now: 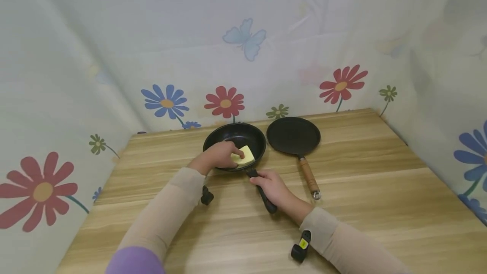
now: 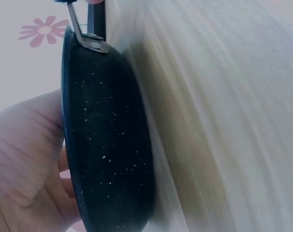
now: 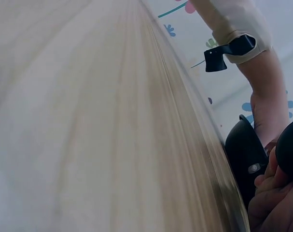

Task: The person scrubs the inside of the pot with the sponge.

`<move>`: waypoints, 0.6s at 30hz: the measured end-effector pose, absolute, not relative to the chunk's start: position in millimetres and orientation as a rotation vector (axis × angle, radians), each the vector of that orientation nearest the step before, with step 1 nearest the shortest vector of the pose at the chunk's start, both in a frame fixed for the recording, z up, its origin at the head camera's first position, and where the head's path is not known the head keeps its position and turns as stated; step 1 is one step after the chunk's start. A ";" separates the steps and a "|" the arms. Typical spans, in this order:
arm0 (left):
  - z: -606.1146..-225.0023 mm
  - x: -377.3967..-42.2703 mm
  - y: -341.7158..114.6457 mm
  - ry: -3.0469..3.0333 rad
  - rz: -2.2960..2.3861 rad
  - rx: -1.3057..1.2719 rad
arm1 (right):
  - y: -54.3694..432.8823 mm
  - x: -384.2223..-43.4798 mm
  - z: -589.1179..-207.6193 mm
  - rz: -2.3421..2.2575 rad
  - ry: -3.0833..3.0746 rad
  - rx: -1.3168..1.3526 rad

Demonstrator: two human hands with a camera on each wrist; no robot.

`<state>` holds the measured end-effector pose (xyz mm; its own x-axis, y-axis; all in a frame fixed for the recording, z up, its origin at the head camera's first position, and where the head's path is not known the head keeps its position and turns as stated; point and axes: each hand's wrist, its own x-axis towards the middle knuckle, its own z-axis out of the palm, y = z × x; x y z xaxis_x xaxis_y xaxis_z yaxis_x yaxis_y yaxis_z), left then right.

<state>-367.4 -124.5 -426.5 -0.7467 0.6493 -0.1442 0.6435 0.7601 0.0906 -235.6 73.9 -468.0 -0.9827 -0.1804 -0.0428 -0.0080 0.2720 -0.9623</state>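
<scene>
A deep black frying pan point(image 1: 243, 132) sits at the back middle of the wooden table. Inside it, near the front, my left hand point(image 1: 220, 154) holds a pale yellow sponge point(image 1: 247, 154) against the pan. The thumb and a finger show on the sponge; the other fingers are hidden. My right hand point(image 1: 274, 187) grips the pan's black handle point(image 1: 268, 203), which points towards me. In the left wrist view the speckled outer side of the pan point(image 2: 110, 121) hides the sponge. The right wrist view catches the handle's rounded end point(image 3: 290, 147) over my fingers.
To the right of the pan lies a flat black griddle pan point(image 1: 294, 134) with a wooden handle point(image 1: 310, 176). Flowered cloth walls point(image 1: 243, 75) surround the table point(image 1: 361, 206) behind and at both sides. Small black cameras point(image 1: 300, 247) hang at both wrists.
</scene>
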 end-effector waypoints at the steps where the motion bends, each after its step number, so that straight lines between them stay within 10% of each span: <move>1: -426.8 -366.7 -123.1 2.802 0.024 1.048 | 74.2 -235.8 -468.1 -1.806 2.385 -0.172; 18: -436.3 -400.8 -141.4 2.989 -0.044 0.904 | 75.0 -233.3 -471.2 -1.864 2.245 -0.273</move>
